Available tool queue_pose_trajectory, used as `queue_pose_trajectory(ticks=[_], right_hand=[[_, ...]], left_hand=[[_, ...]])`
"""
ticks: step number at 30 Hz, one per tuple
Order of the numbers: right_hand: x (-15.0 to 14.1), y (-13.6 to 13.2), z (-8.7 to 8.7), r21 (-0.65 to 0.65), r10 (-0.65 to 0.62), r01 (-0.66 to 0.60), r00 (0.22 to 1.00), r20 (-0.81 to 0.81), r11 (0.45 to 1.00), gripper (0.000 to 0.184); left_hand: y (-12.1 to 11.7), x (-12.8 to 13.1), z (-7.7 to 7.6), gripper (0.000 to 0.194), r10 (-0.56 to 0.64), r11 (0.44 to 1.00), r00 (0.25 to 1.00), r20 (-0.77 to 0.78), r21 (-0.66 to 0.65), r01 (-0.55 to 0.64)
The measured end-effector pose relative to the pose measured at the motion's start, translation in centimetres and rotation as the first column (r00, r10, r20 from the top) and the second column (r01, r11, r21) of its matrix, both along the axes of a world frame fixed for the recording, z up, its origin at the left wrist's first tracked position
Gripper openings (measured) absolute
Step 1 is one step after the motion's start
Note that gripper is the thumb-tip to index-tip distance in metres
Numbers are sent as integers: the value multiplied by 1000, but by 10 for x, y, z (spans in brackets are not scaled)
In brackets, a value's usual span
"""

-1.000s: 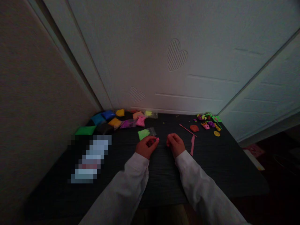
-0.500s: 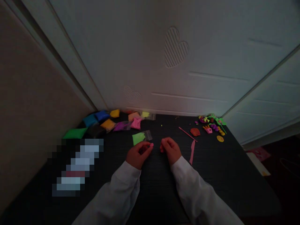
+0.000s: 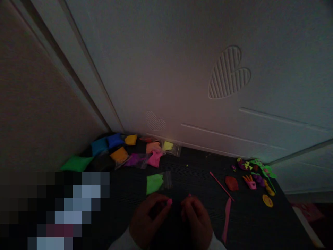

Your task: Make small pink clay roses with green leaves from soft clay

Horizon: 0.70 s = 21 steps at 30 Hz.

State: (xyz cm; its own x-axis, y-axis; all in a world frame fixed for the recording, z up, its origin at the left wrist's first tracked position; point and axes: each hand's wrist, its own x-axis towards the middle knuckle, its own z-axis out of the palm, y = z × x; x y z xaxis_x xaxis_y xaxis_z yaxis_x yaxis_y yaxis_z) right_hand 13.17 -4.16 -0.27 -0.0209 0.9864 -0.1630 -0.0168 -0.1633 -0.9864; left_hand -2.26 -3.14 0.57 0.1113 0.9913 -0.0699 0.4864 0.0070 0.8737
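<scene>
My left hand (image 3: pixel 147 220) is curled low on the dark table (image 3: pixel 197 173), fingertips pinching a tiny pink bit of clay (image 3: pixel 169 201). My right hand (image 3: pixel 196 218) is curled beside it, fingers closed in a pinch; what it holds is too dim to name. A green clay bag (image 3: pixel 154 183) lies just beyond the left hand. A pink plastic knife (image 3: pixel 227 218) lies to the right of the right hand.
Several coloured clay bags (image 3: pixel 122 152) are heaped at the back left by the white panelled wall (image 3: pixel 208 69). A thin pink stick (image 3: pixel 221 185), a red clay lump (image 3: pixel 231 183) and small clay figures (image 3: pixel 256 173) sit at the right. A blurred patch covers the lower left.
The view has tilted up and moved closer, so both hands now sit at the bottom edge. The hands stay close together in the same pinching pose.
</scene>
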Motion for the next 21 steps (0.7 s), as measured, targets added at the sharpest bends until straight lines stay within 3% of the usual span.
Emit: queue_pose_trajectory(ticks=[12, 16, 21], right_hand=[[-1, 0, 6, -76, 18, -22, 998, -52, 997, 24], [0, 1, 2, -20, 1, -3, 997, -71, 1000, 26], [0, -6, 4, 23, -9, 11, 997, -75, 1000, 25]], left_hand=[[-2, 3, 10, 24, 38, 997, 994, 100, -65, -32], [-2, 5, 9, 24, -18, 998, 995, 99, -56, 24], [-6, 6, 4, 23, -132, 990, 965, 225, -18, 140]])
